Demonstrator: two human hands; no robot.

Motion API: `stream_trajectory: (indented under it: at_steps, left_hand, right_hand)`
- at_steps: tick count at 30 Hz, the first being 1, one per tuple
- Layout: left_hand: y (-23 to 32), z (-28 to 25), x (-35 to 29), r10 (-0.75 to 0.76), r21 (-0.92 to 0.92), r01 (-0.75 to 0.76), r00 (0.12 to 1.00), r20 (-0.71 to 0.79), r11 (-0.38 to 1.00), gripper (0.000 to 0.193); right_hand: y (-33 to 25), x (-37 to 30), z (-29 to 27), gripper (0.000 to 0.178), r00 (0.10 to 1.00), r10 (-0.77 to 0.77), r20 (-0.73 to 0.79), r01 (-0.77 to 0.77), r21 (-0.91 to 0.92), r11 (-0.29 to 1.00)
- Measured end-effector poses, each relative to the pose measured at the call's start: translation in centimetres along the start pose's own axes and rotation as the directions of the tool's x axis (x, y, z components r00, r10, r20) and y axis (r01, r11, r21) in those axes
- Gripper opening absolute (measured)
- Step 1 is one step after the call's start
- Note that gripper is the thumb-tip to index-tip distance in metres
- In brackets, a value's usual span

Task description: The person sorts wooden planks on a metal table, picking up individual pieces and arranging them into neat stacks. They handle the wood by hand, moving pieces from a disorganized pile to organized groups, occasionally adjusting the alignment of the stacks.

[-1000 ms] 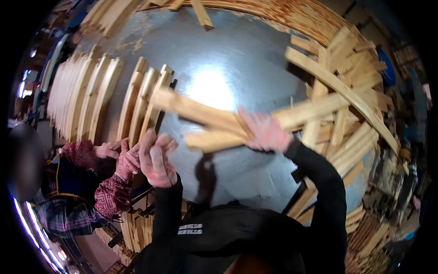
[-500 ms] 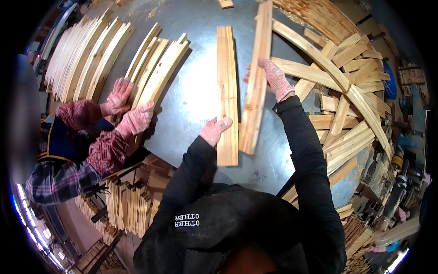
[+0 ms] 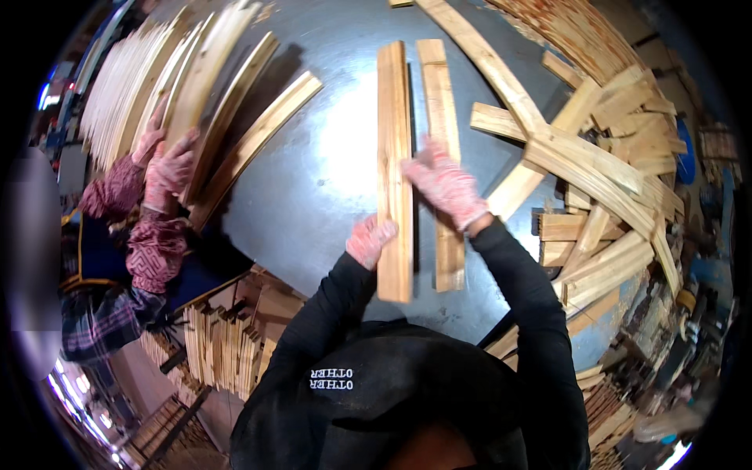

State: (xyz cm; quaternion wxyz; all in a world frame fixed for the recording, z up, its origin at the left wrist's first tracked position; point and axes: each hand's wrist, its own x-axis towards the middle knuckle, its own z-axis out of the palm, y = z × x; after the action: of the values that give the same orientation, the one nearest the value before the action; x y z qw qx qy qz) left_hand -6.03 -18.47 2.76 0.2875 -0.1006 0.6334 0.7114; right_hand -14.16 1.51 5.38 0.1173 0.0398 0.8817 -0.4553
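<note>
A long wooden board (image 3: 394,94) lies lengthwise in front of me on the grey metal table (image 3: 329,188). My left hand (image 3: 370,241), in a pink-and-white knit glove, grips its left edge near the lower end, thumb on top. A second, slightly curved board (image 3: 449,258) rests to its right with a narrow gap between. Gloved likewise, my right hand (image 3: 448,188) is over this second board, fingers apart and smeared a little by motion. Its fingertips reach the first board's right edge; whether they press on it I cannot tell.
At left, a co-worker's gloved hands (image 3: 168,172) hold a board beside a row of stacked curved boards (image 3: 125,94). Two curved boards (image 3: 266,133) lie nearer me. A jumbled pile of boards (image 3: 587,157) covers the right side. More wood (image 3: 219,352) is stacked below the table edge.
My right hand has let go of the second board, now lying on the table, and moved left and nearer to me. The co-worker has shifted a board left toward the stack.
</note>
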Motion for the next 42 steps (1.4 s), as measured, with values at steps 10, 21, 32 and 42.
stream_trajectory:
  at_steps: [10,21,32,42]
  left_hand:
    - [13.1,-4.3,-0.3,0.084,0.933,-0.181,0.973,0.216,-0.310,0.066]
    - [1.8,-13.9,-4.3,0.133,0.827,0.398,0.867,-0.481,0.396,0.034]
    - [1.7,-11.9,1.5,0.020,0.604,0.252,0.913,-0.406,0.756,0.045]
    - [4.3,-2.5,9.0,0.088,0.073,-0.071,0.962,-0.258,0.995,0.050]
  right_hand:
    - [-6.9,-0.5,-4.7,0.045,0.751,-0.256,0.609,0.511,-0.290,0.809]
    - [9.0,10.8,-14.8,0.089,0.866,0.243,-0.436,-0.458,-0.501,0.734]
    - [1.7,4.6,-8.9,0.097,0.919,0.136,-0.369,-0.217,-0.189,0.958]
    - [-6.2,-4.0,4.9,0.088,0.976,0.215,0.029,-0.203,-0.232,0.951]
